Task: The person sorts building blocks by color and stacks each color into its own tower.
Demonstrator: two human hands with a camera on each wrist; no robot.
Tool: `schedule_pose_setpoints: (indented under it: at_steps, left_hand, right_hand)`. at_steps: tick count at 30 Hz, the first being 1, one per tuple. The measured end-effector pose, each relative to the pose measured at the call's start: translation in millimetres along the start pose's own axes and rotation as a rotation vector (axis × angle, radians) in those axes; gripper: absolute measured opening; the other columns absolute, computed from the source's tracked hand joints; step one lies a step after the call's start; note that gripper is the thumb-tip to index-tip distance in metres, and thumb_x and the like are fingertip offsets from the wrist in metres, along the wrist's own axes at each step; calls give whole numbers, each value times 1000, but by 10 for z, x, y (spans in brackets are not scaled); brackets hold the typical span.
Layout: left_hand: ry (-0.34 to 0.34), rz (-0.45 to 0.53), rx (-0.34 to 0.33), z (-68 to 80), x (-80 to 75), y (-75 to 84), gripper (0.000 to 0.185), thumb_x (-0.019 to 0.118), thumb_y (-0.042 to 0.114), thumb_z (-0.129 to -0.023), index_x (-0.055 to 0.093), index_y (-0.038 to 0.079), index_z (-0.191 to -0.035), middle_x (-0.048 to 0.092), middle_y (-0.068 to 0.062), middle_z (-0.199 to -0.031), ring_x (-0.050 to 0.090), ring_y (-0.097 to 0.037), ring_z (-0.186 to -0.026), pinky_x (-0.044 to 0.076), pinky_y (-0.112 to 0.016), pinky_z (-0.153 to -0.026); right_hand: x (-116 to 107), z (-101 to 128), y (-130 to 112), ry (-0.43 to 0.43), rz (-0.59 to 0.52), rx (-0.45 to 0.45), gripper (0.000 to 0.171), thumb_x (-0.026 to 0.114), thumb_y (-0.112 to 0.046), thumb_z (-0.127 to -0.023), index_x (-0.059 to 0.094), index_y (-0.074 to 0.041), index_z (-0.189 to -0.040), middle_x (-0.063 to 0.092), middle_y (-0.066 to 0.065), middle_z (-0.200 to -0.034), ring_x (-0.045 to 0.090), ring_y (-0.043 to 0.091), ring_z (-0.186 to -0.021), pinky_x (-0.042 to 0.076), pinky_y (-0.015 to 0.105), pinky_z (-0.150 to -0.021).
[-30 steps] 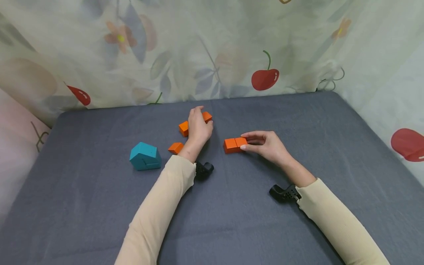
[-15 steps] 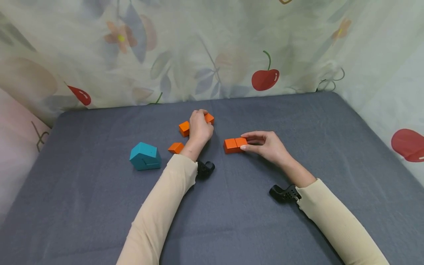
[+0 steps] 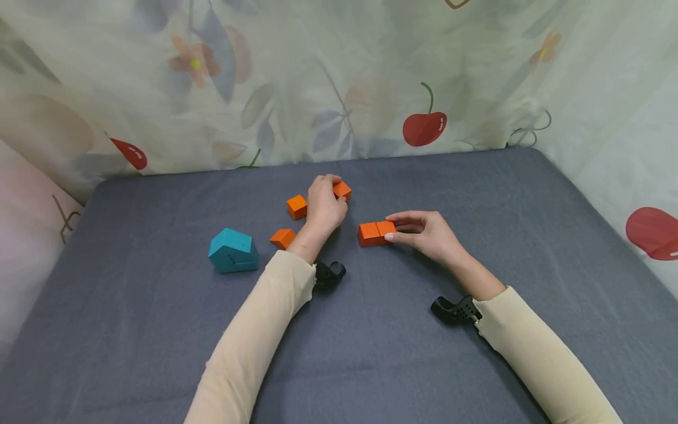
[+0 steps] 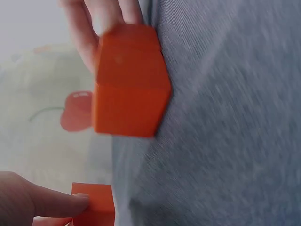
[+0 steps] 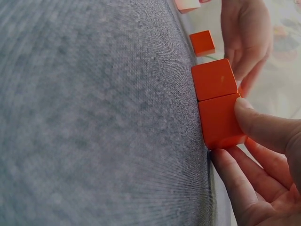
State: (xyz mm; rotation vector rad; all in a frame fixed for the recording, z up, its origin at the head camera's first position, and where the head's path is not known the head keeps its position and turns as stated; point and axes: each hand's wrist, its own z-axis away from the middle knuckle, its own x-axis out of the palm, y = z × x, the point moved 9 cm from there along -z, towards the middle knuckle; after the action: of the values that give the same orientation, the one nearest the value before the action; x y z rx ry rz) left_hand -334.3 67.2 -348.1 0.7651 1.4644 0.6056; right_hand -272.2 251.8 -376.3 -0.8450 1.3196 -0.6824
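Note:
My left hand (image 3: 324, 204) pinches an orange block (image 3: 342, 190) between thumb and fingers, partly covering it. In the left wrist view the thumb lies against the face of that block (image 4: 96, 202). To the right, my right hand (image 3: 433, 237) holds the right-hand one of two orange cubes, thumb on the near side and fingers behind. Its held cube (image 3: 386, 228) sits flush against the other cube (image 3: 368, 234); the right wrist view shows a thin seam between the held cube (image 5: 218, 121) and its neighbour (image 5: 214, 80).
Left of my left hand lie an orange cube (image 3: 297, 207) and a slanted orange block (image 3: 283, 238), close to my wrist. A teal house-shaped set of blocks (image 3: 233, 251) stands farther left. Grey cloth (image 3: 371, 353) covers the table, and a patterned curtain (image 3: 296, 76) hangs behind it.
My left hand has shifted a little to the right with the orange block, uncovering more of the orange cube on its left. My right hand and the two joined cubes have stayed put.

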Motion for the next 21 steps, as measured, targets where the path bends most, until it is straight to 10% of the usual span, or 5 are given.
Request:
schedule_pose_setpoints:
  at_steps: [21]
  left_hand:
    - [-139,-13,162,375,130,404,39,59,4,-94,55,6,-133,53,-11,-131,52,-27,-115,47,-38,-99]
  right_hand:
    - [-11,13,-9,-1,-10,-12,39,76,-18,-84,67,-7,-120,67,15,-119,65,26,-106,56,34,-86]
